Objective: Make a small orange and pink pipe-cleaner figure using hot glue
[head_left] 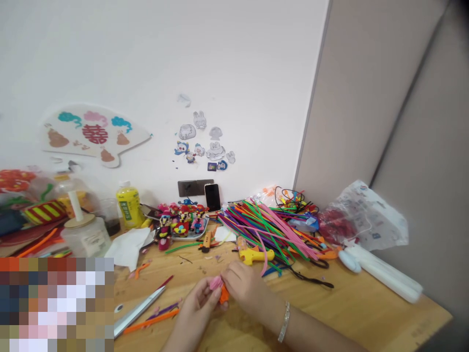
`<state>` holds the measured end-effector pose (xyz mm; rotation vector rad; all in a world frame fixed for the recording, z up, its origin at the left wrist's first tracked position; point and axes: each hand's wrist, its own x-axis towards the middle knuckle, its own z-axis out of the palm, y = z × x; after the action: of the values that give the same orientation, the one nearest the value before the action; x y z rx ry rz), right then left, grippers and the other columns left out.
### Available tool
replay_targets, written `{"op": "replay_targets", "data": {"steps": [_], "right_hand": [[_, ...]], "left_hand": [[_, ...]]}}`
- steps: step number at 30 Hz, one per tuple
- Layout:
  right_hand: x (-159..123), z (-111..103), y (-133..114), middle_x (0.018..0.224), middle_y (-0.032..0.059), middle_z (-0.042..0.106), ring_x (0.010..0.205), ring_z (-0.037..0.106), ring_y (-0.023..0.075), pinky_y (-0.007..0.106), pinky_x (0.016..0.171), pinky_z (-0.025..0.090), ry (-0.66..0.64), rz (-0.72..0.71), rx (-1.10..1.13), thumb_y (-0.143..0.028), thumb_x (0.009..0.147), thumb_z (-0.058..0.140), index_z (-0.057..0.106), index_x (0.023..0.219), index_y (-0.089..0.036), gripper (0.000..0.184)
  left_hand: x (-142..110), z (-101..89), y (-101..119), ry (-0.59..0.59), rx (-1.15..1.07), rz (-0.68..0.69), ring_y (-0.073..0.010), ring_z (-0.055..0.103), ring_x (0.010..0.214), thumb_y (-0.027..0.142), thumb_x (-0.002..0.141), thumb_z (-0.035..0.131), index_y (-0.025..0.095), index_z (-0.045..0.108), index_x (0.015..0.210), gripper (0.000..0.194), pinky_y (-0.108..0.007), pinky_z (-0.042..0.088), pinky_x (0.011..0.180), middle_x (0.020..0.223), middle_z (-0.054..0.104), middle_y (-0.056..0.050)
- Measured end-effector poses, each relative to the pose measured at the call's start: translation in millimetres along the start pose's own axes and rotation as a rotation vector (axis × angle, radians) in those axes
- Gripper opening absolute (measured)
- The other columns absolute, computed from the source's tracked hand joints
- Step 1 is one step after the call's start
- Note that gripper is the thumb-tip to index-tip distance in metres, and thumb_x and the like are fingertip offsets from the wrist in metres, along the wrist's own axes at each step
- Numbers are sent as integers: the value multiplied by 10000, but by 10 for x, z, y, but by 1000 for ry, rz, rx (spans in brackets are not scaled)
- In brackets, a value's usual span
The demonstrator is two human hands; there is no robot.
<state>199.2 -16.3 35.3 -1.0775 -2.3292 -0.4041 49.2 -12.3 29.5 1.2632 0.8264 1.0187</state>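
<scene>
1. Both forearms reach in from the bottom edge: the left hand [198, 307] angles up from below, and the right hand [244, 284] comes over from the right, a silver bracelet [284, 322] on its wrist.
2. And it's a tight pinch! Both hands close on a small pink-and-orange pipe-cleaner piece [218, 286], right between them.
3. Fingers cover most of it, so its shape is hard to make out.
4. Just beyond the right hand sits a yellow glue gun [253, 255], with a heap of coloured pipe cleaners [264, 230] farther back.
5. Left of the grip, long scissors [139, 310] lie on the wooden table [351, 305], their handles lost behind a pixelated patch [54, 303].
</scene>
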Motion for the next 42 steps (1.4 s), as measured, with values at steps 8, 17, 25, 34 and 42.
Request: {"op": "replay_targets", "data": {"steps": [8, 17, 25, 34, 42], "right_hand": [[24, -52, 69, 747, 62, 537, 706, 475, 159, 251, 614, 390, 8, -79, 68, -180, 902, 309, 540, 840, -124, 246], [10, -39, 79, 829, 74, 590, 779, 517, 153, 263, 702, 428, 21, 19, 304, -169, 883, 352, 571, 937, -137, 228], [66, 70, 4, 583, -11, 538, 561, 488, 100, 208, 536, 385, 162, 551, 918, -278, 772, 544, 586, 612, -143, 213], [116, 73, -6, 581, -23, 529, 544, 504, 104, 226, 541, 399, 99, 778, 1324, -483, 590, 675, 532, 624, -150, 364], [124, 69, -10, 582, -14, 540, 543, 510, 109, 239, 546, 406, 92, 809, 1316, -516, 544, 689, 545, 611, -137, 411]], "left_hand": [[13, -4, 20, 27, -50, -51, -132, 569, 546, 463, 528, 725, 163, 614, 728, 377, -251, 479, 556, 628, 604, 19], [28, -33, -43, 30, -110, -87, -129, 565, 589, 438, 557, 720, 177, 616, 754, 342, -245, 492, 556, 667, 610, 15], [32, -40, -67, 49, -82, -74, -160, 551, 702, 455, 530, 729, 176, 629, 752, 370, -258, 504, 591, 716, 612, -7], [51, -67, -69, 11, -37, -21, -190, 559, 771, 467, 556, 707, 180, 630, 774, 369, -268, 499, 630, 744, 625, -21], [25, -59, -102, 16, 24, 36, -172, 554, 767, 437, 659, 642, 191, 605, 797, 284, -246, 473, 647, 749, 608, -9]]}}
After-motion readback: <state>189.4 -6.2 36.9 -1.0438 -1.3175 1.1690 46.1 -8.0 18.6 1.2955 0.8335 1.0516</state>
